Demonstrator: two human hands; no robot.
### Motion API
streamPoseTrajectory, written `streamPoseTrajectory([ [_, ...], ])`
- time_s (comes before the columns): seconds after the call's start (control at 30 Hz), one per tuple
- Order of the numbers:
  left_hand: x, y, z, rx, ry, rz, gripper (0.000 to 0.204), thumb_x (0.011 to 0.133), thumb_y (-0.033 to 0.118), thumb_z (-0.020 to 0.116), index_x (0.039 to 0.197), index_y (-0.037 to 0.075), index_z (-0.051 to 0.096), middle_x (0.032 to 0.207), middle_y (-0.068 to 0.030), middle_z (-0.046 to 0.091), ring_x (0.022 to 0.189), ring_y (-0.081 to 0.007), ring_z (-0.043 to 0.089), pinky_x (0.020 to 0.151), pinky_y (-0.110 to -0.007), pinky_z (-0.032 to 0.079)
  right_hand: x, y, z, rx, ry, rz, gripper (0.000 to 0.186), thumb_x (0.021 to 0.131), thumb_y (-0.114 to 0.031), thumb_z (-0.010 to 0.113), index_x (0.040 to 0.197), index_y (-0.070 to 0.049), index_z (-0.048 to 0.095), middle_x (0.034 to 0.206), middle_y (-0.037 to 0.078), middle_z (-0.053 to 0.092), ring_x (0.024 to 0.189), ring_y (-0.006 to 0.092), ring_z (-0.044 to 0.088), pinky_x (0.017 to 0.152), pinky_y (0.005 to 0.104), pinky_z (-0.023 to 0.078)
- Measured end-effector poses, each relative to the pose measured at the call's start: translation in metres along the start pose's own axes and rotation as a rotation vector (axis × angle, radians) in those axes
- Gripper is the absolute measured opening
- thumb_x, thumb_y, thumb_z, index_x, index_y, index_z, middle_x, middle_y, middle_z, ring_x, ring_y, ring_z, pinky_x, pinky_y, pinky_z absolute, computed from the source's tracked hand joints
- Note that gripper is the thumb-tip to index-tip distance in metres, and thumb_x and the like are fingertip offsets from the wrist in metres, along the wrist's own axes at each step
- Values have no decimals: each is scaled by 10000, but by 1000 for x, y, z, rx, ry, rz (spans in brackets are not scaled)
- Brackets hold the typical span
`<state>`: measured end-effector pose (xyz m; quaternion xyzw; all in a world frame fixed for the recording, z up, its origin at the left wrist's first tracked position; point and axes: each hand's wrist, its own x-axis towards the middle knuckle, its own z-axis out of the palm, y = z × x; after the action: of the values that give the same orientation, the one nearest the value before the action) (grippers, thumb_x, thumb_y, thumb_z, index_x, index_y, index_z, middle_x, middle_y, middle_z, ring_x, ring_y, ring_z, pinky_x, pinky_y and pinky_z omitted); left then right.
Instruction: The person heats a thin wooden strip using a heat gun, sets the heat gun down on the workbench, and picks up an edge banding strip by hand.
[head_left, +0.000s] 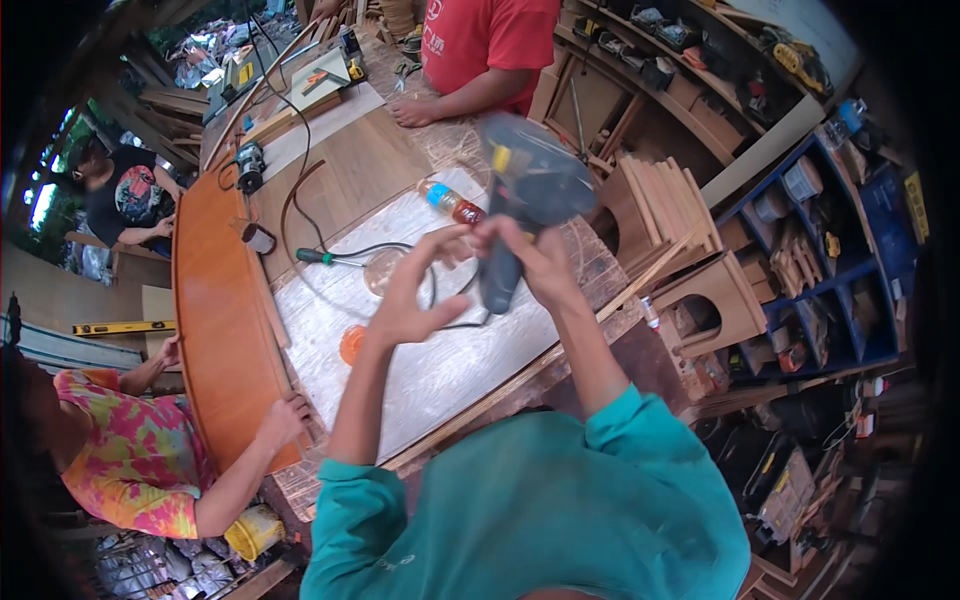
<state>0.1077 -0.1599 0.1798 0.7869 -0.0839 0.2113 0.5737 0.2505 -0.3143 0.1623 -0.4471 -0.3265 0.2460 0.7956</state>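
My right hand (535, 260) grips the handle of a dark grey power tool (530, 170) with a yellow detail, its head blurred above the bench. My left hand (420, 280) is raised just left of the tool, fingers curved and apart, holding nothing. Beneath them lies a pale board (450, 380). A bottle (455, 205) with a blue band and reddish-brown lower part lies near the tool. A green-handled screwdriver (315, 256), a black hose (390, 246) and a small orange object (352, 345) are on or beside the board.
Co-workers in tie-dye (130, 450), black (125, 210) and red (485, 45) shirts stand around the bench, two at a long orange-stained panel (225, 330). A corded tool (250, 165) lies farther back. Plywood pieces (720, 300) and blue shelving (830, 250) stand at right.
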Motion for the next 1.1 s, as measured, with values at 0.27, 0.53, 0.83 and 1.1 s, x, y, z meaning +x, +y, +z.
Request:
streamPoseTrajectory([
  [0.27,72,-206,-31,164,502,-843,1002,815,549,814,1467,-101,421,1308,-227,618,1072,-309,686,932,-428,555,-108,-32,-90,270,374,127,603,955,-247,707,1385,81,439,932,132,598,682,220,643,584,358,565],
  [0.53,129,-405,-37,-6,797,-959,1318,664,436,930,1489,-202,124,1416,-322,517,1197,-384,641,998,-445,560,-216,-82,-76,282,406,180,452,932,-273,712,1157,79,540,938,148,608,702,218,649,597,331,546],
  [0.83,126,-306,7,619,797,-495,1172,671,363,923,1506,-130,265,1380,-334,548,1265,-423,593,1098,-460,449,-247,-117,-87,-117,587,202,616,1007,-560,599,999,56,597,708,134,632,598,188,636,545,312,515],
  [1.1,94,-299,-34,657,555,-212,1123,706,263,914,1533,-115,256,1445,-317,477,1348,-401,510,1139,-446,403,-235,-181,-90,-311,542,459,693,958,-353,745,1365,100,412,868,138,655,622,186,661,540,318,551],
])
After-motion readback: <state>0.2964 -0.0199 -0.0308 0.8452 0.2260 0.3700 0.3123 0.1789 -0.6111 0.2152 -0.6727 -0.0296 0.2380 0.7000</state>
